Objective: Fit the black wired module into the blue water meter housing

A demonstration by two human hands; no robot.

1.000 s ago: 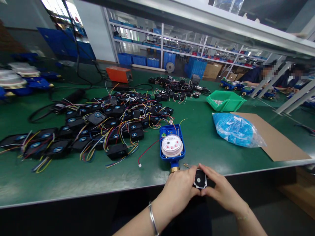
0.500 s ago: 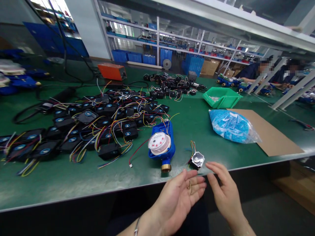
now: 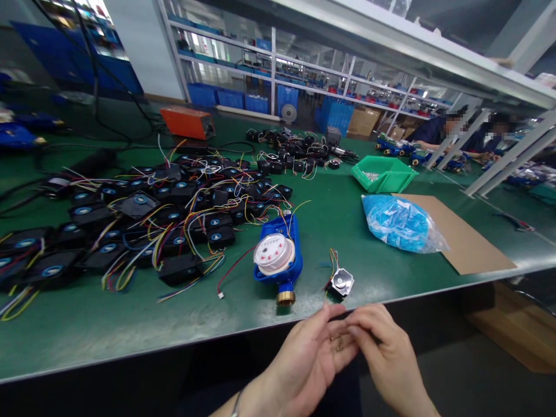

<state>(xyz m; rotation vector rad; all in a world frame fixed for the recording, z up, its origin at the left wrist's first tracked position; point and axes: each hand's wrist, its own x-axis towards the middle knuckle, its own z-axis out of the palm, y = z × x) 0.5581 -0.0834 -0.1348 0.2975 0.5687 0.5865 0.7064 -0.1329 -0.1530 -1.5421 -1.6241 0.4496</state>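
My left hand (image 3: 310, 356) is held palm up just off the table's front edge, with small brass screws (image 3: 339, 344) lying in its cupped palm. The fingertips of my right hand (image 3: 382, 356) are pinched together over those screws. On the green table (image 3: 130, 315) right beyond my hands lies a small black module (image 3: 341, 284) with a silver disc and coloured wires. To its left is a blue water meter (image 3: 276, 258) with a white dial and a brass end fitting.
A big heap of black modules with coloured wires (image 3: 143, 217) covers the left half of the table. Further off are a blue plastic bag (image 3: 397, 223) on cardboard (image 3: 473, 246), a green bin (image 3: 382, 174) and an orange box (image 3: 187, 123). Other people sit at the far right.
One second ago both hands held the black module at the table edge. It now lies on the table, the left palm has turned up with screws, and the right fingers have closed onto them.
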